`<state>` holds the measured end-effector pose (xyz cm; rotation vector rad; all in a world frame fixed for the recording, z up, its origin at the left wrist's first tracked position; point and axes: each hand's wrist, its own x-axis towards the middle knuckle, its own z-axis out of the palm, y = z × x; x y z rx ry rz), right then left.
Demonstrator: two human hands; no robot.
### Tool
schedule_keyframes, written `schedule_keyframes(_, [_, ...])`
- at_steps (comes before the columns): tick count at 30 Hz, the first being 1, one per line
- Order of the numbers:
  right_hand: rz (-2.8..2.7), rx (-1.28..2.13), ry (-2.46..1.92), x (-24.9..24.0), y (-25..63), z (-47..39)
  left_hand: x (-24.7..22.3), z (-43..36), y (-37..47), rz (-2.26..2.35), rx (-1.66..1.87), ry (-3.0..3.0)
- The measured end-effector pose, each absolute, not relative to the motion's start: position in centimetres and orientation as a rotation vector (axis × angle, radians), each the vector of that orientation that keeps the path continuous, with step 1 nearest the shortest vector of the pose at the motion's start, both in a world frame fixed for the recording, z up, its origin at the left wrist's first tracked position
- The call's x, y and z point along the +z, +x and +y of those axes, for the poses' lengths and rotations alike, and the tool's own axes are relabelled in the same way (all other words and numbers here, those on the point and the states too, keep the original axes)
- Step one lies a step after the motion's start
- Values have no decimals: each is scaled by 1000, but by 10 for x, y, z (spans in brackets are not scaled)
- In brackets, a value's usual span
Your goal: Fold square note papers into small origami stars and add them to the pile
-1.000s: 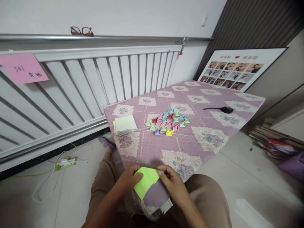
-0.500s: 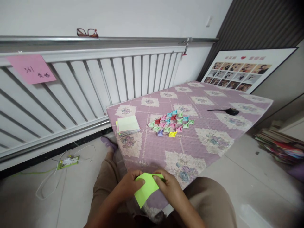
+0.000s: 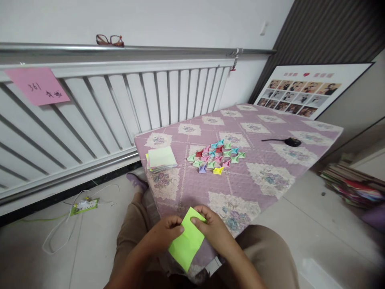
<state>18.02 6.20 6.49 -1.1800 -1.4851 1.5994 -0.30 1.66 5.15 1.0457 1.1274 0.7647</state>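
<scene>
A bright yellow-green sheet of paper (image 3: 187,243) is held over the near corner of the table. My right hand (image 3: 212,226) pinches its upper right part, thumb on top and fingers behind. At the left edge of the sheet, my left hand (image 3: 167,235) has thumb and fingers closed on the paper. Farther up the table sits a cluster of small folded paper pieces (image 3: 211,162) in pink, red, blue, green, purple and yellow. To its left lies a stack of square paper sheets (image 3: 161,157), pale on top.
A patterned purple cloth covers the table (image 3: 192,188). A black object with a thin handle (image 3: 292,141) lies near its right edge. A white radiator (image 3: 150,100) runs along the wall. On the floor at left is a power strip (image 3: 86,206) with cables.
The green sheet has turned and now stands more upright, with its top corner higher. My right hand has moved up slightly along it, and both hands still grip it.
</scene>
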Motion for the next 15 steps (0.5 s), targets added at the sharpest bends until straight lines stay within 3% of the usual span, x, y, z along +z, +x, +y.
schedule_keyframes(8, [-1033,1500,-1239,59,185,63,40,22,3,1290,985,825])
schedule_keyframes(15, [-1013,1754,-1111,44,162,33,36,19,10,1326,1117,804])
